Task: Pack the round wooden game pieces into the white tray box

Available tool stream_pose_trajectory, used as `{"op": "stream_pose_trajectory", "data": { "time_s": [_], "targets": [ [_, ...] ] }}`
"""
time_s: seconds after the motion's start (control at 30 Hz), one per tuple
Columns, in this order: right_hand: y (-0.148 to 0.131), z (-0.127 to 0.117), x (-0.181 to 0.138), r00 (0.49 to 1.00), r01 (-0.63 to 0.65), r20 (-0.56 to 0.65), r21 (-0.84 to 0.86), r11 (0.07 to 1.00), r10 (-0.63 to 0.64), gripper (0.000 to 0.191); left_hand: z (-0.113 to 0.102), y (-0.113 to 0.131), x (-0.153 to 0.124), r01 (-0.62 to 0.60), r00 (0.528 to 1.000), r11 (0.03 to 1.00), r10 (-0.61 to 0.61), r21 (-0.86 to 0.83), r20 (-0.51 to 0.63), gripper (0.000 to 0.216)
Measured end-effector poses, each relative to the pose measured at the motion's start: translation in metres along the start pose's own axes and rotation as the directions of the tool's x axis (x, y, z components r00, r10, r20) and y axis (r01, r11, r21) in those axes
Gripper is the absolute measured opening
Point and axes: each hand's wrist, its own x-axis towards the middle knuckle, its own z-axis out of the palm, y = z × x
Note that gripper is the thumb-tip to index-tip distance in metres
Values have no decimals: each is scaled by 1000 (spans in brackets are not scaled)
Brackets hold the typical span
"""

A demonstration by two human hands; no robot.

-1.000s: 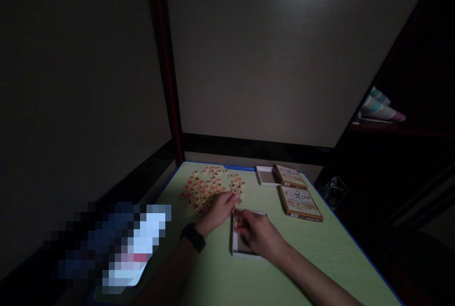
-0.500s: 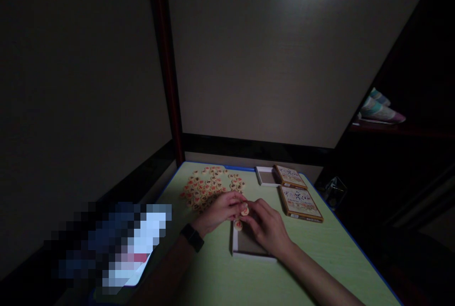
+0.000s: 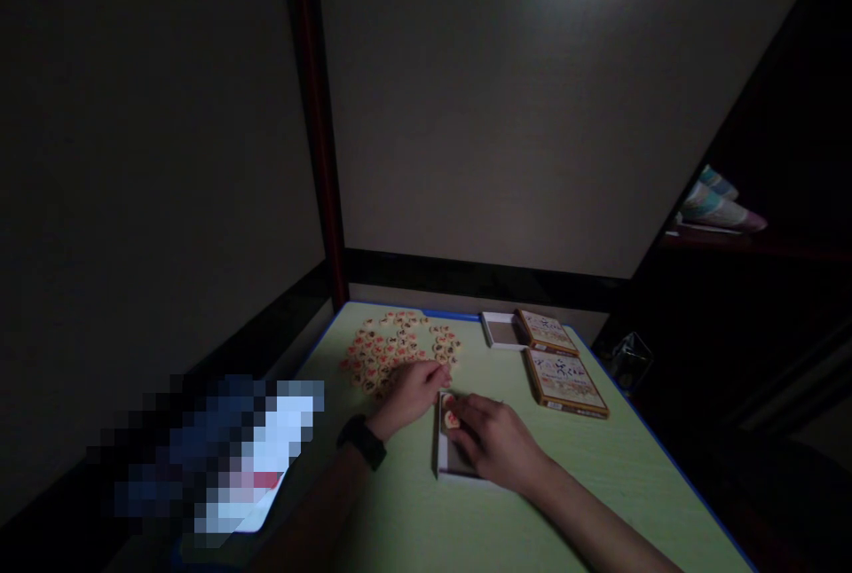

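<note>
My right hand (image 3: 498,438) is over a shallow open box tray (image 3: 440,458), its fingertips on a round xiangqi piece (image 3: 452,419) with a red character. Just beyond it, another piece (image 3: 446,399) lies in the tray's far left corner. My left hand (image 3: 419,388), with a dark watch (image 3: 361,442) on the wrist, is by the tray's far left edge. Its fingers are curled together, and whatever is in them is hidden. Past that hand, a spread of xiangqi pieces (image 3: 377,349) with red or dark characters covers part of the green table (image 3: 599,493).
Two printed game boxes (image 3: 565,380) lie at the right, one behind the other. Against the farther one is a second open tray (image 3: 504,333). A lit, pixelated screen (image 3: 266,467) is at the left. Walls stand behind and left of the table.
The hands have separated; before, they met around a piece above the tray. My right hand has lowered a piece into the tray. My left hand has drawn slightly to the left.
</note>
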Motion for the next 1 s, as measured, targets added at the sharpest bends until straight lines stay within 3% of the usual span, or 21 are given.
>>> {"op": "stream_pose_trajectory", "data": {
  "time_s": [0.1,0.8,1.0],
  "targets": [
    [1,5,1,1000,2,20,10,1000,-2,34,0,3,-4,-29,999,995,27,93,26,36],
    [3,5,5,1000,-15,16,126,992,13,32,-1,8,-6,-27,999,985,22,171,28,38],
    [5,-11,2,991,-132,11,193,972,132,12,-4,0,-5,-54,992,989,37,141,120,14]
  ]
}}
